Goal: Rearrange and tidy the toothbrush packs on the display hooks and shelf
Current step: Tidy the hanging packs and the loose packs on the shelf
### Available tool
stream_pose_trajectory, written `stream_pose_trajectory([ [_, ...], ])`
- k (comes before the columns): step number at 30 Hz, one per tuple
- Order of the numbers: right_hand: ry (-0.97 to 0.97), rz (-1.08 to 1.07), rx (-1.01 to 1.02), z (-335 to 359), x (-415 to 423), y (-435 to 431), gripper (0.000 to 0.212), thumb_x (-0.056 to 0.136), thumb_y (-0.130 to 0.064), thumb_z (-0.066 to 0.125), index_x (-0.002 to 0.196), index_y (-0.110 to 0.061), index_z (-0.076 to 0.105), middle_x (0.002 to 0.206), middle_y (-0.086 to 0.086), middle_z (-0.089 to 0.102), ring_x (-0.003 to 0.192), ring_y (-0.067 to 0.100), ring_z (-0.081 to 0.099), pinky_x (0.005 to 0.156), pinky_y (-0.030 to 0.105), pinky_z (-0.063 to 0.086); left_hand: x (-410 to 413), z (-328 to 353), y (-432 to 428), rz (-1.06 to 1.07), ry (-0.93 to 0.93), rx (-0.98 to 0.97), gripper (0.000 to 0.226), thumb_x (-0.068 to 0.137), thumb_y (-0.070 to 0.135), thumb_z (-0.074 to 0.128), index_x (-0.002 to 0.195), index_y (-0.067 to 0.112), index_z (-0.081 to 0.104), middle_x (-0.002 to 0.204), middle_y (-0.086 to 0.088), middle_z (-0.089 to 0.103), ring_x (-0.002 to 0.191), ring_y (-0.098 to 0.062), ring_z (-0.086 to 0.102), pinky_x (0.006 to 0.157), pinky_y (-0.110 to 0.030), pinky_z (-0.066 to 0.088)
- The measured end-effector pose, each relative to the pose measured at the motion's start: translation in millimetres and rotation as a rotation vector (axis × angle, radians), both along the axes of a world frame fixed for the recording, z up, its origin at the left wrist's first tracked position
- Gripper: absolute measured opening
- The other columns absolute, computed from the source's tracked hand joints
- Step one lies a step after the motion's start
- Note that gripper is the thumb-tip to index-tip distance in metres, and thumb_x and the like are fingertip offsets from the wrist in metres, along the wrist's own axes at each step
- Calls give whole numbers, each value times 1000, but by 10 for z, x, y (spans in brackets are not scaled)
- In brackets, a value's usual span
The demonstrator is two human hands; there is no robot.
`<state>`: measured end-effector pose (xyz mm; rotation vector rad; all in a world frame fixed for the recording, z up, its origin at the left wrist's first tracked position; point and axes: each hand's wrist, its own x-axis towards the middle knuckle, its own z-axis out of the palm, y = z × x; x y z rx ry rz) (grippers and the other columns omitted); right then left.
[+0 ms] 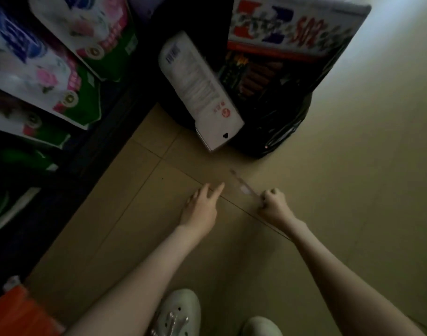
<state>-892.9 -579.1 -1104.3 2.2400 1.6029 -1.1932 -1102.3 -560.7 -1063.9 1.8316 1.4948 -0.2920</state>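
Head view, dim and blurred. My right hand (274, 202) is a closed fist round the near end of a thin clear strip (242, 187), which runs from the fist toward 11 o'clock, low over the floor (353, 190). I cannot tell what the strip is.

My left hand (202, 204) holds nothing. Its fingers are straight and point to 1 o'clock, with the tips just beside the strip.

A white pack (200, 93) stands tilted against a black bag (280, 122). Its long axis runs 11 to 5 o'clock, and the hang-hole end is the lower, nearer one. It lies at 12 o'clock from the left hand and 11 o'clock from the right.

Judgement: the left hand is free and slightly nearer, so it should take the hang-hole end. Printed packs (62, 76) fill the shelving at 9 to 10 o'clock.
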Motion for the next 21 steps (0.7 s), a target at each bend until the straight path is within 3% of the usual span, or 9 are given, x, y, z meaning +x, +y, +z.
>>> stream_pose_trajectory([
  [3,392,-307,-80,943,-269,-174,8,83,0,55,86,-6,52,82,13,54,71,25,56,59,31,46,63,779,-37,66,-118,-64,69,96,12,48,150,36,13,156,-4,12,140,-26,21,112,-37,28],
  [5,711,-576,-120,1792,-434,-218,7,85,5,58,89,1,54,74,15,55,61,24,59,58,34,54,49,1459,-75,279,-292,-161,70,95,17,52,149,37,11,151,-4,26,135,-22,31,105,-34,34],
  [8,943,-720,-103,3026,-637,-236,24,84,-7,66,101,6,55,77,16,59,66,27,62,62,35,57,-55,2522,-232,561,-536,-235,45,95,20,53,138,25,41,119,-4,55,112,-19,54,91,-26,43],
  [10,1019,-726,-89,3778,-792,-242,32,84,-20,68,102,3,56,80,14,63,69,25,63,66,35,56,-155,3263,-353,662,-660,-347,19,96,17,51,114,22,57,108,-2,62,99,-17,60,88,-28,48],
  [13,1050,-694,-92,4907,-1074,-249,17,89,-20,61,98,-6,55,80,9,63,67,18,64,63,31,56,-369,4394,-517,799,-822,-421,12,97,16,48,97,24,58,95,-1,65,86,-16,65,80,-32,55],
  [17,1149,-554,-80,6363,-1473,-278,9,90,-16,57,94,-8,55,76,9,62,63,15,65,55,29,55,-738,5826,-679,873,-871,-223,10,97,20,49,95,24,58,92,-2,64,76,-12,65,66,-27,55],
  [19,1183,-418,-53,7013,-1660,-290,9,91,-15,57,94,-7,57,73,6,63,63,13,66,55,28,54,-920,6501,-775,906,-905,-109,14,98,18,48,97,26,58,92,-2,65,79,-14,65,71,-32,57],
  [21,1182,-295,-6,7599,-1869,-288,18,85,-22,63,97,-8,60,80,8,67,75,19,67,69,36,55,-1107,7112,-905,933,-927,26,16,97,17,49,99,29,60,93,0,66,85,-17,64,80,-37,54],
])
